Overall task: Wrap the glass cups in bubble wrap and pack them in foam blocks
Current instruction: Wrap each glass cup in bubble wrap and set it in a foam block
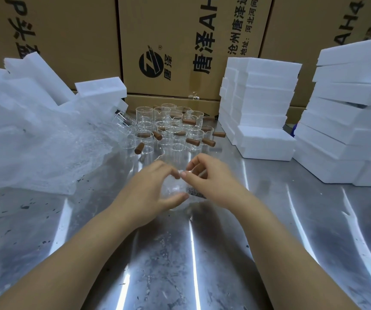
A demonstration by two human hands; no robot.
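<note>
Both hands close around a glass cup covered in clear bubble wrap (175,186) low over the steel table. My left hand (151,193) cups its left side, thumb under the front. My right hand (211,177) pinches the wrap at the top with thumb and forefinger; a dark handle end shows under the wrap by that hand. Behind them stands a cluster of several clear glass cups with brown wooden handles (168,130). A heap of bubble wrap sheets (36,148) lies at the left. Stacks of white foam blocks (262,108) stand at the right.
A taller foam stack (350,117) fills the far right. More foam blocks (99,88) lean on the wrap heap at the left. Large cardboard cartons (180,41) wall off the back. The shiny steel table (180,253) stretches toward me, with dark specks at the left.
</note>
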